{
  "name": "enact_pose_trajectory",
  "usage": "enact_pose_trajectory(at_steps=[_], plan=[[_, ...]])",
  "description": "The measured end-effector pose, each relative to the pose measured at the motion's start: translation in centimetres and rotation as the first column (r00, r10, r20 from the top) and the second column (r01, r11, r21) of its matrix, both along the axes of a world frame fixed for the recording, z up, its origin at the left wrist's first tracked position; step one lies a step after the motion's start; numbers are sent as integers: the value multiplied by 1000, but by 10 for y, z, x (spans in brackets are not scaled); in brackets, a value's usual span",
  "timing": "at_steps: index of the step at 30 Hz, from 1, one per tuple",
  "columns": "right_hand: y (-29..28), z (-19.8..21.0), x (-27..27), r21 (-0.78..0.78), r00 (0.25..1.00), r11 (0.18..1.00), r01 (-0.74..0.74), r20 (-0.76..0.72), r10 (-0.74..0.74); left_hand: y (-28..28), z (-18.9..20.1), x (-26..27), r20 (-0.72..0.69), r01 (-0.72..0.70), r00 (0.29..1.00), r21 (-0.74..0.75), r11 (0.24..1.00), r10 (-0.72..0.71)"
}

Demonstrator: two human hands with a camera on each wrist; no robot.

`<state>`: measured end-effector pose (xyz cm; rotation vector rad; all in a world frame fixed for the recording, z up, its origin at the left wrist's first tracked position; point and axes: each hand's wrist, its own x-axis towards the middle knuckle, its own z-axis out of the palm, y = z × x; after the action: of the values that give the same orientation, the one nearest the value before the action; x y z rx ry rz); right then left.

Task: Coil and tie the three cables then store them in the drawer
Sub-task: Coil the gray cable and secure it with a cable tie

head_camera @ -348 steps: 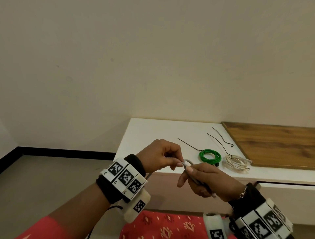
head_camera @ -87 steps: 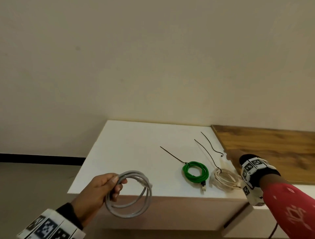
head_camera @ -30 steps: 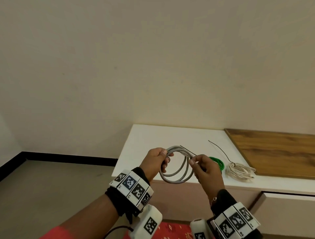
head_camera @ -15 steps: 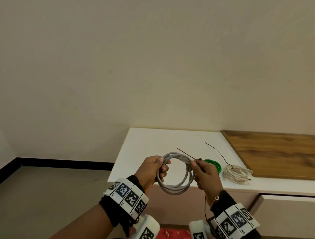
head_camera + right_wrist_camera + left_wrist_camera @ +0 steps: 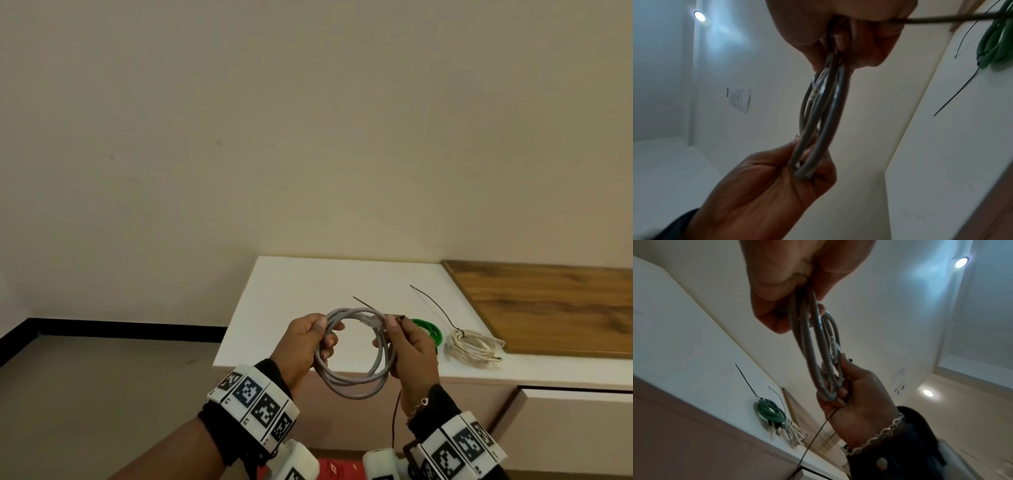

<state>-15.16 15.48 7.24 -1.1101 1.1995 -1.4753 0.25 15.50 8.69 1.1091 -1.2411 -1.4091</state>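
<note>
I hold a coiled grey cable [image 5: 352,387] in the air before the white cabinet top [image 5: 301,291]. My left hand [image 5: 308,342] grips its left side. My right hand [image 5: 411,353] grips its right side together with a black zip tie [image 5: 395,421], whose tail hangs down past the wrist. The left wrist view shows the grey cable [image 5: 809,340] running to the right hand [image 5: 857,402], with the zip tie [image 5: 813,436] below. A green cable [image 5: 430,330] and a cream cable [image 5: 472,347] lie coiled on the top, each with a black tie round it.
A wooden panel [image 5: 555,308] covers the right part of the cabinet top. Below it a drawer [image 5: 575,428] stands slightly out from the cabinet front. A bare wall rises behind, and grey floor lies to the left.
My right hand left the table, where a loose black tie lay, and now holds a tie against the grey coil. In the last second the tie's tail dropped below that hand.
</note>
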Motion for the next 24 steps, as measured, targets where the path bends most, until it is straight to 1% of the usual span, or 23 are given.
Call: enact_pose_trajectory(at_steps=[4,5,7,9,12,13,14,16,20,22,24], plan=[[1,5,3,67,994,998,-13,110,5,1,0,-1,0,-31,1000,-34,999,31],[1,6,3,97,990,994,-42,139,28,1,0,0,-4,-45,999,-45,998,44],[2,6,1,165,966,973,-164,225,125,-1,0,2,-14,-76,997,-67,995,75],[2,5,-4,186,898,927,-326,368,242,-2,-1,4,-27,-97,995,-71,993,96],[-2,1,-14,135,731,834,-535,568,378,-2,-2,3,-47,-76,996,-48,996,74],[-4,1,-17,113,689,810,-575,601,405,-2,-1,3,-47,-51,998,-44,998,49],[-5,1,-20,101,664,794,-599,617,423,-2,-1,4,-43,-20,999,-44,999,18],[-7,-1,-25,92,637,777,-623,636,435,-2,2,6,-38,50,998,-46,998,-52],[-10,-2,-29,101,629,752,-652,625,462,-3,10,14,11,164,986,-30,986,-164],[-10,2,-29,118,666,753,-648,566,485,-4,11,16,33,203,979,-16,979,-202],[-10,6,-28,160,736,780,-605,486,471,-4,11,18,55,232,971,-4,973,-231]])
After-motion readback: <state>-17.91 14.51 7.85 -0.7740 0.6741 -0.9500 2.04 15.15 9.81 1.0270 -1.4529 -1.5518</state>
